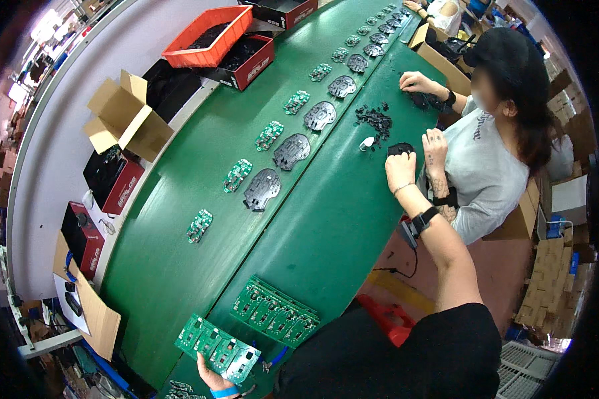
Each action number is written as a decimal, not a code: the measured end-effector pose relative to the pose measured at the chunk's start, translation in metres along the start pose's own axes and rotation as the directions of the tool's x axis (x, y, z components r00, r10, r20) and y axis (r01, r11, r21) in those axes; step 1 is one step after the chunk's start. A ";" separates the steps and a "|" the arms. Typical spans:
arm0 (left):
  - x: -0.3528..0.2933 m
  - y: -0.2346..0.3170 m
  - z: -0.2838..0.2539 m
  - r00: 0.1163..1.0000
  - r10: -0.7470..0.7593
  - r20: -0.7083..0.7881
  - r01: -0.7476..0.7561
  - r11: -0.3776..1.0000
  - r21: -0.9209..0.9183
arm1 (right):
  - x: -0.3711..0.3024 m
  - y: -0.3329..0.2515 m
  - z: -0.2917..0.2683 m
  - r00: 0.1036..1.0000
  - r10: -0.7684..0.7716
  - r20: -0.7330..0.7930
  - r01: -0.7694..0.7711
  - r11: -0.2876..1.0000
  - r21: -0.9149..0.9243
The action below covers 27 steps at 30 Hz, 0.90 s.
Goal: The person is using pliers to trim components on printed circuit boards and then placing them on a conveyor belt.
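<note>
My left hand (213, 378) grips green PCB panel (218, 347) at table's (339, 219) near edge; right hand (400, 169) closed on black part (399, 149), far edge.

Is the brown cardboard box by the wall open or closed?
Open. The cardboard box has its flaps spread up and outward, so its top is uncovered. What is inside cannot be told.

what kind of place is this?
Most likely an electronics assembly line. A long green conveyor belt carries alternating green circuit boards and black plastic housings. The left hand holds a panel of circuit boards, and a co-worker sits at the same belt.
</note>
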<state>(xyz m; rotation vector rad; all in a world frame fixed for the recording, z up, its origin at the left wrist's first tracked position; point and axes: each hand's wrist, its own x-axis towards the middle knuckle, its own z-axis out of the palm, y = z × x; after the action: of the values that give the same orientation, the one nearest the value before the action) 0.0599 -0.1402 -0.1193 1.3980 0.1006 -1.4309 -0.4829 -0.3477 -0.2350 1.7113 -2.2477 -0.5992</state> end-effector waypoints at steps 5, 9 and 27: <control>0.001 -0.001 -0.002 1.000 0.025 0.016 -0.024 0.998 -0.053 | -0.064 -0.062 -0.067 0.947 -0.276 -0.162 0.298 0.945 0.133; 0.009 -0.004 -0.003 0.991 -0.004 0.132 0.018 0.994 -0.106 | -0.096 -0.143 -0.125 0.827 -0.474 -0.300 0.554 0.776 0.302; -0.006 -0.009 -0.045 0.989 0.103 0.107 -0.067 0.953 -0.297 | -0.119 -0.342 -0.186 0.512 -0.847 -0.144 0.840 0.459 0.289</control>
<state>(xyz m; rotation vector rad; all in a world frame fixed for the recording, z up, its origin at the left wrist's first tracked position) 0.0816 -0.1022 -0.1339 1.0585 0.1648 -1.3641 -0.0764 -0.3420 -0.2243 3.0235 -1.3547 -0.3952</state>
